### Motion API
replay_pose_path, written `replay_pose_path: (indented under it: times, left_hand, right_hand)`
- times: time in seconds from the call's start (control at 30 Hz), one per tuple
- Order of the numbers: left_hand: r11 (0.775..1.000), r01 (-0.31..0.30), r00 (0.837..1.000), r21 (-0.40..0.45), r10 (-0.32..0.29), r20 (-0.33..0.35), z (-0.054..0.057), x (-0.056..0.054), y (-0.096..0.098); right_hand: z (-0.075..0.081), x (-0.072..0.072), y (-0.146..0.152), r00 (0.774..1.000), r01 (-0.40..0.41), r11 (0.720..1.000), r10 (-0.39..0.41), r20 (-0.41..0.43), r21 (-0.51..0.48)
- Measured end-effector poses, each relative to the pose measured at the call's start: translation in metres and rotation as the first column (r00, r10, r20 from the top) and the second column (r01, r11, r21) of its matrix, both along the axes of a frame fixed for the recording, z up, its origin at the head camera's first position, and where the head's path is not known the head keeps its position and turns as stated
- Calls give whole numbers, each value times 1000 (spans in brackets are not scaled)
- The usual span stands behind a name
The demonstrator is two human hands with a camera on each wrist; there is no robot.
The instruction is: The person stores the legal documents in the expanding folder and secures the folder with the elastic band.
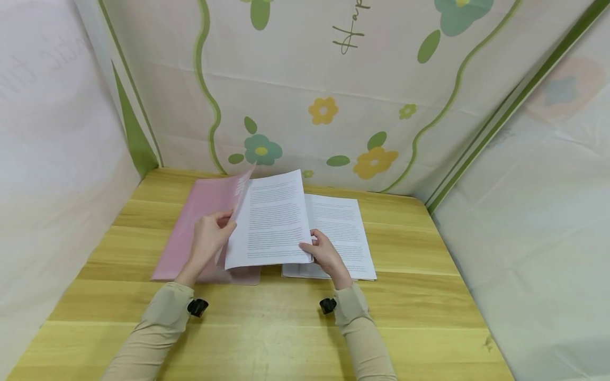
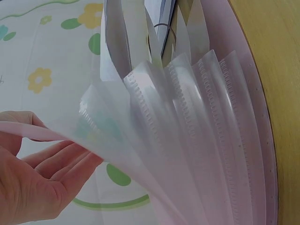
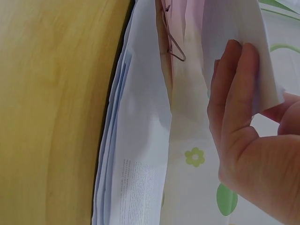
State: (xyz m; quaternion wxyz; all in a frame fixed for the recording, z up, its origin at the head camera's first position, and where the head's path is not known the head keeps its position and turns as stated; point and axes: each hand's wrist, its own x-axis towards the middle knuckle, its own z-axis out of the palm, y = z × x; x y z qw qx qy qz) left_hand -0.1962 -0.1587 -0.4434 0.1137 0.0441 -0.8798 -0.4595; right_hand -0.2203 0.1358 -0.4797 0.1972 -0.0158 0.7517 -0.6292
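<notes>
Pink plastic folder (image 1: 195,227): on the wooden surface (image 1: 267,328), left hand (image 1: 212,235) pinching its lifted cover, clear pockets (image 2: 192,117) kinda fanned out
Printed sheets (image 1: 274,222): right hand (image 1: 326,251) pinches the lower right corner, held up just beside the folder
Other paper stack (image 1: 340,227): lying flat, partly hidden by those sheets
Backdrop (image 1: 286,69): white, flowers all over
</notes>
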Motion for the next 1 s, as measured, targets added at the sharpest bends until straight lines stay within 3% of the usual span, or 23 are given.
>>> replay_pose_path:
  times: [0.53,1.0]
  left_hand:
    - [1000,-2,1000,-3,2,3,1,1,1]
    - [1000,-16,1000,-7,16,-22,-1,0,2]
  right_hand:
    - [0,0,-4,1000,15,1000,-14,11,-14]
    - [-3,5,-10,999,-48,999,48,3,-23]
